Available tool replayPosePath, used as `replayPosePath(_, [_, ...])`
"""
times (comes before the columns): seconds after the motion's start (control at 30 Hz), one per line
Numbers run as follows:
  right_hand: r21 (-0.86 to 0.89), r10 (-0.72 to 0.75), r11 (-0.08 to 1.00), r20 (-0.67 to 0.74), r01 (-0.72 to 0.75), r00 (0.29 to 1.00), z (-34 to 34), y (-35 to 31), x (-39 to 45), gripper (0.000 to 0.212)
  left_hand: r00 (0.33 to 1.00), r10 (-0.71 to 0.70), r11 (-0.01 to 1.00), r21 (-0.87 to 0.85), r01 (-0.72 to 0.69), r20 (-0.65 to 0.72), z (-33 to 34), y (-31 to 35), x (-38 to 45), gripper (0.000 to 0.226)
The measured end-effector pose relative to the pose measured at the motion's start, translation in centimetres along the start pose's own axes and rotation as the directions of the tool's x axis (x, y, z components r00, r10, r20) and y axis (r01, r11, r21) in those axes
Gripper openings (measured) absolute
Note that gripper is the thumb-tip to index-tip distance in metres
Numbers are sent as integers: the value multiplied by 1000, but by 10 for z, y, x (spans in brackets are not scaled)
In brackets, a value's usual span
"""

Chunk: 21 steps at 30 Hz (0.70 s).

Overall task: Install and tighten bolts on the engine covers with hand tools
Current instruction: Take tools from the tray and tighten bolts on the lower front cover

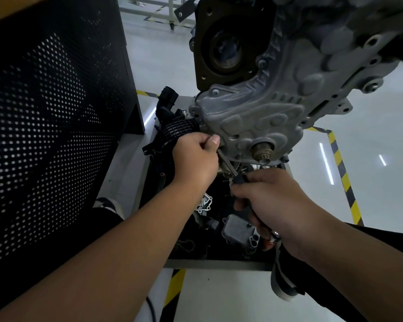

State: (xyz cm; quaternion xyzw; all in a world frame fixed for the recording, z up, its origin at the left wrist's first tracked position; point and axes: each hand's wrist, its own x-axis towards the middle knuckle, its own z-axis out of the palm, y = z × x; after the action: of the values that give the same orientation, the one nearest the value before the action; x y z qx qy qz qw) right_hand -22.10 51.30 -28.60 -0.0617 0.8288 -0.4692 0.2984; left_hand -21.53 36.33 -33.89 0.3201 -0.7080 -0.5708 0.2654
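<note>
From the head view, the left hand is pinching the upper end of a slim tool against the lower left edge of the cover, while the right hand is gripping its dark handle below. The tool's long axis is running diagonally, its tip pointing up-left toward the cover and its handle down-right. The bolt itself is hidden, so keeping the tool square to the hole looks wise.

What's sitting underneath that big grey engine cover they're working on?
Under the engine cover sits a dark tray holding loose parts: a grey finned housing, a small gasket, a black ribbed part. Both hands hide the tray's middle.
</note>
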Motion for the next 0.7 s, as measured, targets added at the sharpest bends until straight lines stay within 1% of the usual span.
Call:
replayPosePath(0.1, [-5, 0, 1000, 2, 0, 1000, -2, -2, -3, 17, 1000, -10, 999, 34, 11, -15, 3, 1, 3, 29])
replayPosePath(0.23, [0, 19, 1000, 9, -19, 1000, -5, -4, -5, 18, 1000, -21, 998, 52, 21, 1, 4, 0, 4, 35])
replayPosePath(0.37, [29, 6, 1000, -3, -5, 1000, -4, -6, -4, 15, 1000, 2, 999, 41, -2, 4, 4, -1, 5, 37])
replayPosePath(0.5, [53, -14, 998, 4, 14, 1000, -3, -5, -4, 15, 1000, 11, 999, 32, -10, -18, 9, -6, 2, 47])
replayPosePath(0.57, [61, -18, 998, 4, 17, 1000, -3, -4, -4, 15, 1000, -15, 1000, -5, 14, -21, 14, -7, -1, 49])
replayPosePath(0.63, [71, -18, 997, 3, 18, 1000, -3, -5, -3, 16, 999, -34, 996, -82, 32, -32, 18, -8, -3, 49])
replayPosePath(0.7, [74, -22, 997, 5, 21, 1000, -3, -6, -3, 18, 997, -43, 990, -140, 34, -63, 20, -10, -3, 48])
